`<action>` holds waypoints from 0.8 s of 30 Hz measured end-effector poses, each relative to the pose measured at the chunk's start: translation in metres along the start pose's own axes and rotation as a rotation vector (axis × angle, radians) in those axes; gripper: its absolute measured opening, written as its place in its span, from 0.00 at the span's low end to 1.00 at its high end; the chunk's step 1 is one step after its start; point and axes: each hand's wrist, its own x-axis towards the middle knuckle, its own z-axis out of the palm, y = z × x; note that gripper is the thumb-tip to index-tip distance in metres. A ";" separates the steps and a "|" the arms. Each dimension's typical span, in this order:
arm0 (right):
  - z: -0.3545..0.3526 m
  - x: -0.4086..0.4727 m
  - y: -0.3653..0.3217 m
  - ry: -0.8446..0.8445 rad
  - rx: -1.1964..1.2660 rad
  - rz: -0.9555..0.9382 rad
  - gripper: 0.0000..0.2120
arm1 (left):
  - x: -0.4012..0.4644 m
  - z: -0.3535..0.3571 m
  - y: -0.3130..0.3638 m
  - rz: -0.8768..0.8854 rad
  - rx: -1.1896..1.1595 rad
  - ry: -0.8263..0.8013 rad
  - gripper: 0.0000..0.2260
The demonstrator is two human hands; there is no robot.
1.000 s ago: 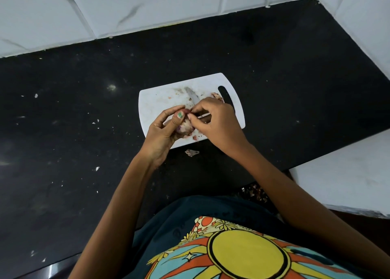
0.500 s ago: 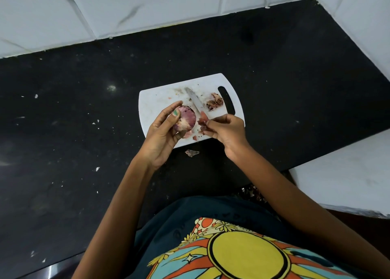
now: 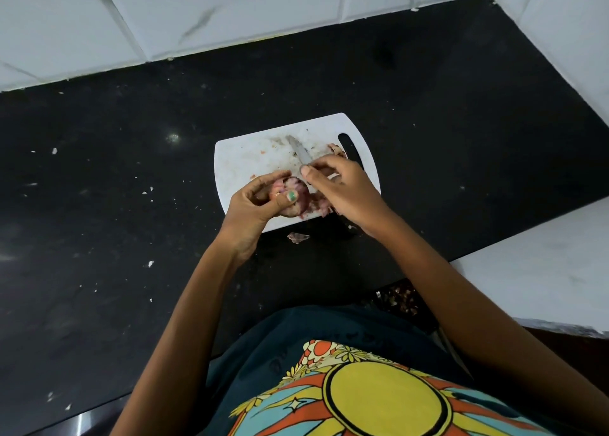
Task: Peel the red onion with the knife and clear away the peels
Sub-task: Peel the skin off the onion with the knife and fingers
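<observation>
Your left hand (image 3: 255,205) sits at the near left edge of the white cutting board (image 3: 250,159), fingers and thumb curled around the red onion (image 3: 293,198). The onion is held just above the board's near edge, purple-pink with a paler patch showing, and your thumb lies across its top. Expect it to feel light, firm and round, and probably slick where the moist inner layers are bared; the dry outer skin is thin and brittle and likely tears in scraps. Cradling it from the sides, as you do, seems the safest hold, keeping your fingertips out of the blade's path.

Just right of the onion, loose peels (image 3: 318,206) lie heaped on the board's near edge, and one scrap (image 3: 298,237) rests on the black countertop (image 3: 131,205) in front of the board.

Further right, your right hand (image 3: 342,191) grips the knife (image 3: 301,154), its fingers closed over the handle. The grey blade points away from you across the board, its base close beside the onion.

Much is hidden. Your left palm covers the onion's underside, so you cannot tell how much skin remains. Your right hand conceals the knife handle entirely. Whether the blade touches the onion is unclear. More peels (image 3: 336,148) beyond your right knuckles, beside the board's handle slot, are mostly covered.
</observation>
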 end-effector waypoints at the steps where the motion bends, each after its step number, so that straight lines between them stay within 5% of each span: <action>1: -0.002 0.001 -0.004 -0.080 0.088 0.034 0.13 | 0.000 0.000 0.000 0.023 0.040 -0.010 0.18; 9: -0.003 0.000 -0.007 -0.203 0.374 0.261 0.16 | -0.001 -0.001 0.009 0.136 0.402 -0.009 0.26; 16: -0.001 -0.002 -0.006 -0.121 0.681 0.323 0.11 | -0.002 0.012 0.007 0.059 0.224 0.049 0.22; 19: 0.000 -0.003 -0.003 -0.071 0.581 0.278 0.10 | -0.003 0.014 0.005 0.028 0.170 0.053 0.20; 24: -0.011 0.001 -0.002 -0.068 0.018 0.005 0.12 | -0.003 0.009 0.006 0.074 0.253 -0.033 0.20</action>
